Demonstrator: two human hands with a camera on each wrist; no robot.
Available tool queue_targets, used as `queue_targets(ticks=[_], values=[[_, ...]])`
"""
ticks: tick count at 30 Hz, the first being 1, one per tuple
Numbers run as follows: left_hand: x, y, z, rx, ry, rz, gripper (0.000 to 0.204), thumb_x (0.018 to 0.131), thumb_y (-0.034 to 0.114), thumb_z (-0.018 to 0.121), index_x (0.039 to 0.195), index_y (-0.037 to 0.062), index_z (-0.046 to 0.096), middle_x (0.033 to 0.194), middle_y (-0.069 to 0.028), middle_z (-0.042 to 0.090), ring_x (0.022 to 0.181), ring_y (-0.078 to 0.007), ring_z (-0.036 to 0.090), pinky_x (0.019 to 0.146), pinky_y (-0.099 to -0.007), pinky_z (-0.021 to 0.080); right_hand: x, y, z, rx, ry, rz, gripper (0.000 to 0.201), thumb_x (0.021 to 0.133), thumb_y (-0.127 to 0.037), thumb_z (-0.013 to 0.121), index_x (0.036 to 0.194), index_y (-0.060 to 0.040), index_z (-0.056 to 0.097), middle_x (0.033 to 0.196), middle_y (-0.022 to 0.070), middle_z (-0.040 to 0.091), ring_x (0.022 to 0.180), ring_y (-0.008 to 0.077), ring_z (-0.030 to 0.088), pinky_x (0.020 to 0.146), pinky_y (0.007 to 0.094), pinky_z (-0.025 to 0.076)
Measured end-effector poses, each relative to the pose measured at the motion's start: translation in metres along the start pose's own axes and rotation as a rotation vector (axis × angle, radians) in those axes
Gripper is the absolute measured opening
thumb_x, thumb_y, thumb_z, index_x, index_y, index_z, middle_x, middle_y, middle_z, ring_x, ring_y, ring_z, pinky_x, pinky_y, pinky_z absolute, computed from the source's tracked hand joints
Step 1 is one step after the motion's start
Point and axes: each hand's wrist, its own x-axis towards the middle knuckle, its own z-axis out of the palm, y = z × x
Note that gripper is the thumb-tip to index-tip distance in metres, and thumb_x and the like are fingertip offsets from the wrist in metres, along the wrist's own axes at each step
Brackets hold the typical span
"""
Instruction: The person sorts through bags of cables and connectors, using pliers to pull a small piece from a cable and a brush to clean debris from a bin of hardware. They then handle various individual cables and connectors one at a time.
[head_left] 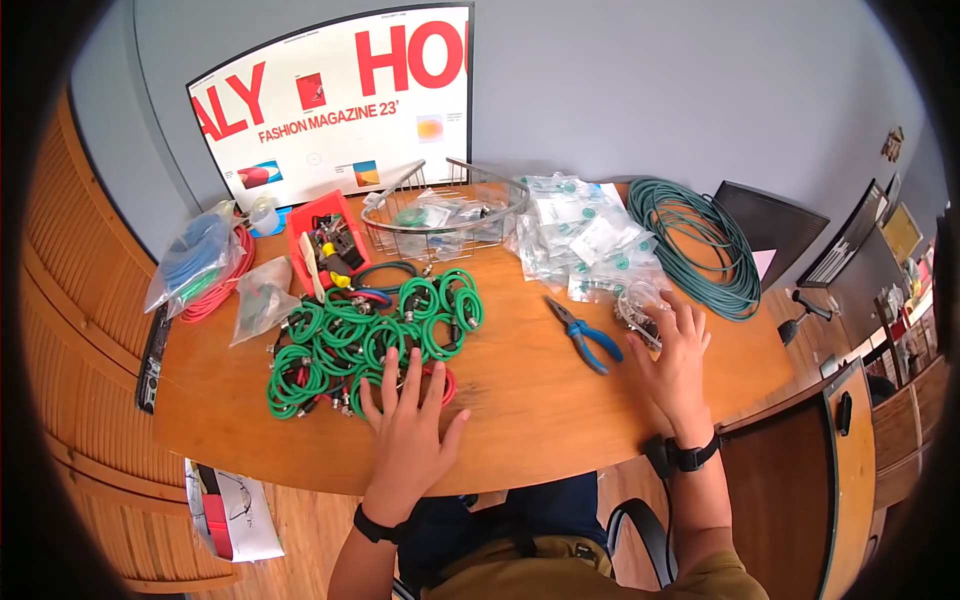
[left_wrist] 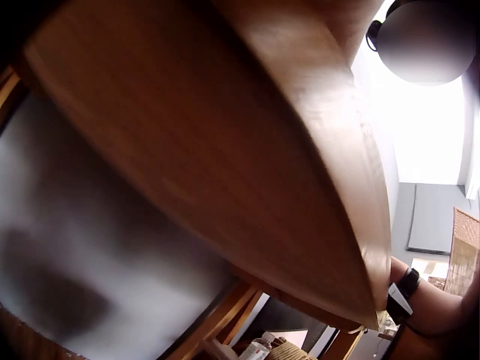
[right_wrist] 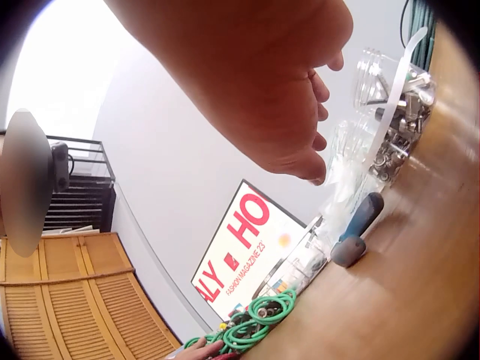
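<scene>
Though over green cable coils (head_left: 345, 335), left grip (head_left: 408, 440) released, wide-spread; right grip (head_left: 680, 365) relaxed beside a clear jar (right_wrist: 411, 105).

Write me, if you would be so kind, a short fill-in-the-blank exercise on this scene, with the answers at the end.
1. The left hand is at the near edge of a pile of coiled cables, most of them coloured ____.
2. The pliers, whose handles are ____, lie near the right hand.
3. In the head view, the wire basket stands to the ____ of the red bin.
4. Red text on the white display reads "FASHION ____ 23'".

Missing words: green; blue; right; MAGAZINE.
</scene>
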Motion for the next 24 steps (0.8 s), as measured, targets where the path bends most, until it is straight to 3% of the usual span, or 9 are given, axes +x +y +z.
queue_targets(ticks=[5,7,9,10,11,12,15,19,24], values=[[-0.001,0.003,-0.002,-0.025,0.059,0.039,0.055,0.095,0.026,0.074,0.143,0.0031,0.061,0.158,-0.0171,0.05,0.153,-0.0433,0.031,0.12,-0.0658,0.019,0.002,0.038,0.009,-0.03,0.087,0.013,0.057,0.087,-0.018,0.084,0.137,-0.0046,0.062,0.142,0.0188,0.06,0.128,0.0405,0.054,0.107,0.0534,0.043],[0.0,0.005,-0.001,-0.037,0.103,0.071,0.047,0.094,0.021,0.074,0.136,0.0014,0.066,0.151,-0.0155,0.057,0.15,-0.0417,0.037,0.118,-0.0625,0.024,0.002,0.055,0.016,0.287,0.031,0.032,0.06,0.087,-0.017,0.085,0.14,-0.0018,0.06,0.135,0.0206,0.063,0.121,0.0417,0.059,0.103,0.0477,0.048],[-0.001,0.004,0.001,-0.187,0.225,0.154,0.021,0.092,0.013,0.075,0.108,-0.0008,0.073,0.121,-0.0131,0.067,0.129,-0.0373,0.053,0.104,-0.0561,0.035,0.001,0.058,0.014,0.329,-0.002,0.082,0.06,0.087,-0.015,0.085,0.139,-0.0007,0.06,0.132,0.0208,0.064,0.117,0.0406,0.062,0.1,0.0454,0.05],[-0.001,0.005,0.0,-0.177,0.23,0.14,0.021,0.092,0.013,0.075,0.108,-0.0008,0.073,0.121,-0.0131,0.067,0.129,-0.0373,0.053,0.104,-0.0561,0.035,0.001,0.058,0.015,0.373,-0.04,0.124,0.059,0.087,-0.014,0.085,0.138,0.0004,0.06,0.128,0.021,0.065,0.113,0.0394,0.064,0.098,0.0431,0.052],[-0.001,0.007,-0.001,-0.219,0.234,0.151,0.013,0.091,0.011,0.074,0.096,0.0001,0.069,0.107,-0.0119,0.065,0.116,-0.0354,0.056,0.097,-0.0537,0.037,0.002,0.06,0.016,0.389,-0.052,0.106,0.059,0.087,-0.014,0.085,0.138,0.0004,0.06,0.128,0.021,0.065,0.113,0.0395,0.064,0.098,0.0431,0.052],[-0.003,0.007,-0.002,-0.257,0.237,0.158,0.014,0.091,0.008,0.074,0.084,0.001,0.064,0.093,-0.0106,0.064,0.103,-0.0334,0.06,0.09,-0.0514,0.039,0.001,0.063,0.018,0.378,-0.046,0.109,0.058,0.087,-0.013,0.085,0.138,0.0007,0.06,0.127,0.0204,0.065,0.113,0.0378,0.064,0.097,0.0428,0.052],[-0.002,0.002,0.0,-0.29,0.163,0.253,0.021,0.092,0.005,0.072,0.078,0.0029,0.056,0.081,-0.0127,0.061,0.084,-0.0341,0.06,0.076,-0.0475,0.041,0.0,0.061,0.019,0.39,-0.035,0.116,0.057,0.086,-0.011,0.086,0.135,0.0014,0.061,0.125,0.0188,0.067,0.112,0.0343,0.065,0.096,0.0416,0.052],[-0.011,0.0,0.005,-0.334,0.088,0.246,0.019,0.092,0.002,0.07,0.082,0.0024,0.055,0.08,-0.0144,0.062,0.079,-0.035,0.063,0.067,-0.0443,0.046,-0.002,0.06,0.021,0.434,-0.022,0.148,0.055,0.086,-0.011,0.086,0.133,0.0019,0.062,0.12,0.0176,0.07,0.111,0.0311,0.067,0.097,0.0406,0.052],[-0.011,0.001,0.013,-0.43,0.164,0.153,0.017,0.095,0.006,0.073,0.107,0.0002,0.062,0.092,-0.0163,0.068,0.084,-0.0365,0.071,0.066,-0.0437,0.056,-0.004,0.064,0.022,0.459,0.003,0.169,0.053,0.087,-0.011,0.086,0.132,0.0038,0.062,0.117,0.0188,0.07,0.109,0.0306,0.067,0.098,0.04,0.052]])
